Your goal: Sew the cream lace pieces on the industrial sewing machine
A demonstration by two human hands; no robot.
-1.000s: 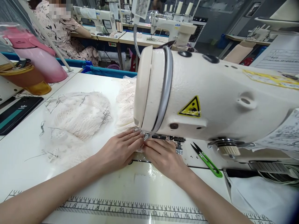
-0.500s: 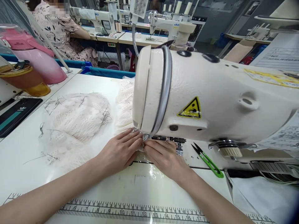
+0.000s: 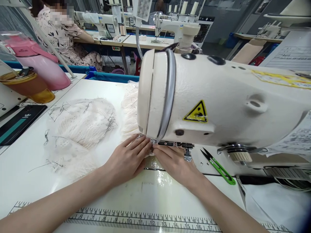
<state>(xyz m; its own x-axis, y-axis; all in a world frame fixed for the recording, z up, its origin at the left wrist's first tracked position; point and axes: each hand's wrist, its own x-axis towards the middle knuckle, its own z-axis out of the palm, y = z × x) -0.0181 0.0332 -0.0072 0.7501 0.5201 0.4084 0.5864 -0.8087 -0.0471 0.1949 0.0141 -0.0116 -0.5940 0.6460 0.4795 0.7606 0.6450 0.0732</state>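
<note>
My left hand (image 3: 126, 160) lies flat, fingers stretched toward the needle area under the head of a cream sewing machine (image 3: 218, 100). My right hand (image 3: 176, 163) lies flat beside it, fingertips meeting the left ones at a small piece of pale lace fabric (image 3: 147, 152) under the presser foot. Both hands press the fabric onto the white table (image 3: 24, 161). The needle itself is hidden by the machine head. A heap of white lace fabric (image 3: 80, 129) with loose dark threads lies left of the machine.
Green thread snips (image 3: 220, 168) lie right of the needle area. A printed ruler (image 3: 145, 223) runs along the table's near edge. A dark phone (image 3: 18, 123), an amber cup (image 3: 26, 84) and a pink bottle (image 3: 46, 64) stand at far left. Another person (image 3: 65, 35) sits at a machine behind.
Both hands have crept slightly forward toward the needle, fingertips closing together. The view shifted a little right and down.
</note>
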